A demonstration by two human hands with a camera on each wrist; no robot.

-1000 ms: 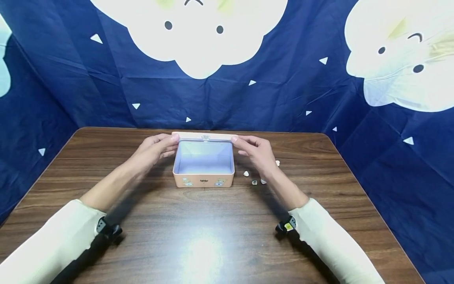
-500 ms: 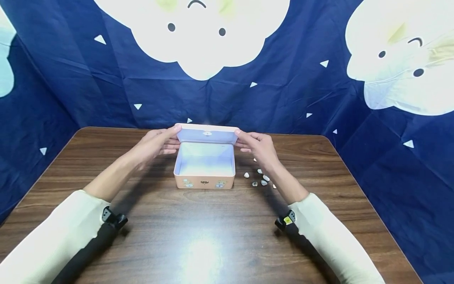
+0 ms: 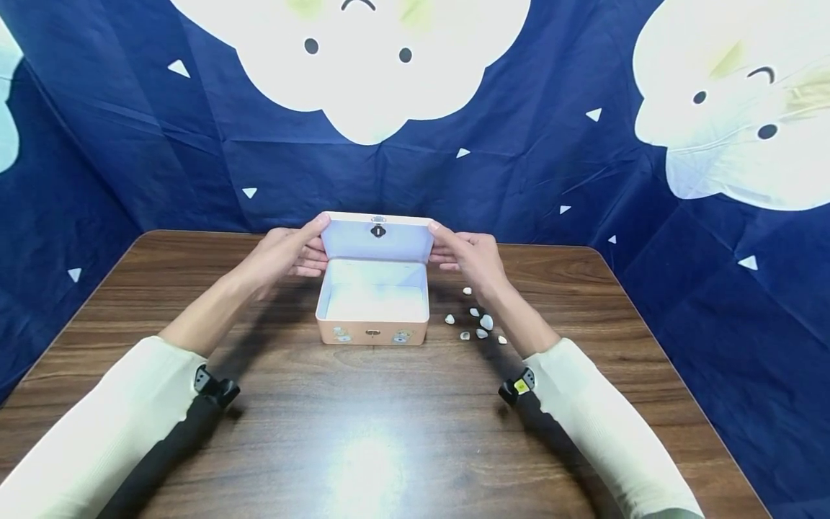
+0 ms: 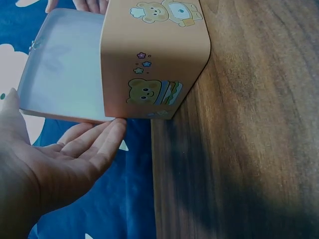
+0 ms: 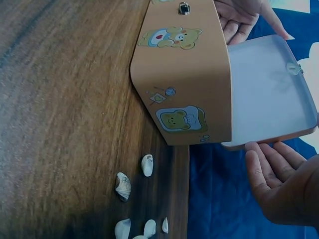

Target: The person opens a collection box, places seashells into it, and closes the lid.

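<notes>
Fingers [image 4: 105, 144] at lid [image 3: 402, 244] edges, open box [image 3: 355, 332] below

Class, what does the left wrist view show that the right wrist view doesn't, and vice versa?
Only the left wrist view shows the bear-and-burger picture on the box. Only the right wrist view shows the white shells on the table and the box's front latch. Both show the box, raised lid, table, blue cloth, left hand and right hand.
</notes>
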